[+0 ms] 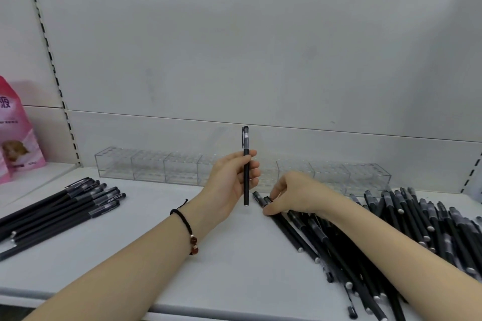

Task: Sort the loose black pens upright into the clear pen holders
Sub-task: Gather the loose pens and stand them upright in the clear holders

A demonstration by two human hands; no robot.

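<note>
A white shelf [156,242] with a plain white back panel [234,47] forms the work surface. A row of clear holders [156,169] stands along the rear edge. No pen shows in any of them. A pink bag [15,138] stands at far left.

Stock:
- A large pile [391,237] of black pens lies at right, its far end just in front of the holders.
- A smaller bundle [65,206] lies flat at left, well apart from the pile.

Hands:
- The left hand [229,182], with a bracelet [186,227] on its wrist, grips one pen [246,174] by the barrel between thumb and fingers. The pen is upright, cap up, with its lower end clear of the shelf, in front of the middle of the row.
- The right hand [294,195] pinches the cap end of a second pen [260,199] at the left edge of the pile. That pen lies flat.

Step in hand (judged): seat the upright pen in a holder cell.

Procedure:
1. Keep the pen vertical and carry it back over the row.
2. Line the lower end up with one cell before lowering; the clear walls are hard to see.
3. Release only when the pen stands without leaning.
4. Fill cells in order from one end.
5. Lift the second pen straight off the pile edge so that neighbouring pens do not roll.
</note>
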